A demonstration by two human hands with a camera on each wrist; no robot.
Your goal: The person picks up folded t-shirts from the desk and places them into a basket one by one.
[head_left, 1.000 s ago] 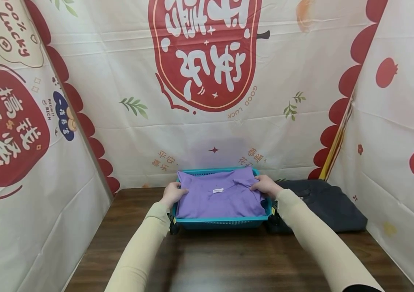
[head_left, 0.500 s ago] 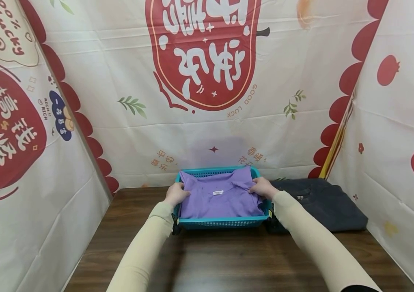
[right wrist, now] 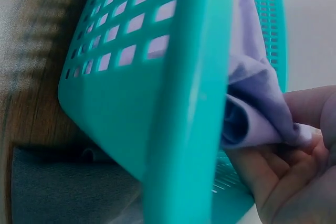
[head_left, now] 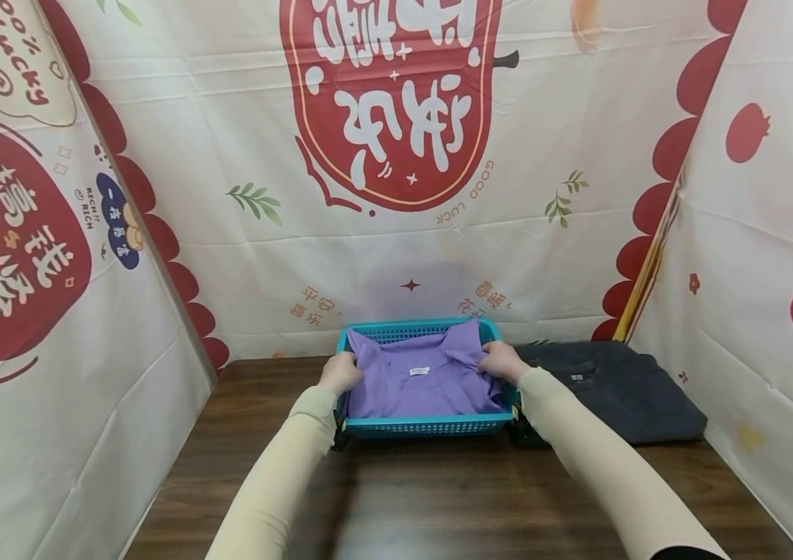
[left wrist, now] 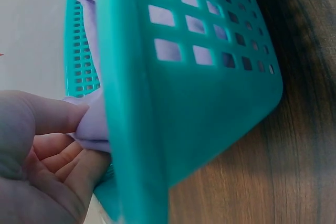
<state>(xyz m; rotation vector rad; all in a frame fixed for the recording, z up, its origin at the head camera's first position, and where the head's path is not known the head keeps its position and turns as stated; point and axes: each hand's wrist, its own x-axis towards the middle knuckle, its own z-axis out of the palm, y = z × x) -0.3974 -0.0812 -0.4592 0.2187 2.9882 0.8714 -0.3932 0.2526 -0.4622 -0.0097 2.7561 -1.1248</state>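
A purple folded shirt with a small white neck label lies inside a teal plastic basket with perforated walls. My left hand reaches over the basket's left rim and pinches the shirt's left edge. In the left wrist view, the thumb presses the purple cloth from above, with curled fingers below it. On the opposite side my right hand pinches the shirt's right edge. The right wrist view shows the cloth rolled near the rim, its end between thumb and fingers.
Right of the basket, a dark folded garment lies on the brown wooden table. White printed cloth hangs behind the table and along both sides. The basket stands near the table's back edge.
The shirt has sunk lower into the basket, baring more of the back wall. Its left edge and my left hand have shifted slightly right. Both hands keep their hold.
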